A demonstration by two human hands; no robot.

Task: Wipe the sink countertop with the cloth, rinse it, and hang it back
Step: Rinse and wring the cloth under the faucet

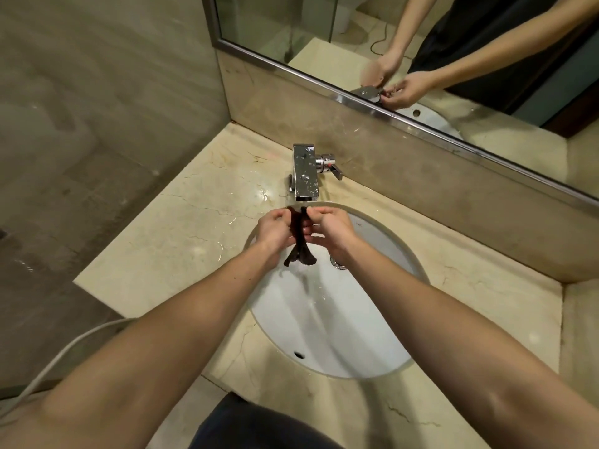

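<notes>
A dark brown cloth (297, 251) hangs bunched over the white oval sink (340, 319), just below the chrome faucet (305, 171). My left hand (274, 230) grips the cloth's top from the left. My right hand (330, 230) grips it from the right, fingers curled round the same bunch. The two lower ends of the cloth dangle over the basin. Water streaks run down the basin toward the overflow hole. The beige marble countertop (181, 241) surrounds the sink and looks wet in spots.
The faucet's lever handle (334, 166) sticks out to the right. The drain (337, 263) shows under my right wrist. A mirror (421, 43) runs along the back wall. A grey hose (64, 348) hangs at the left beyond the counter edge.
</notes>
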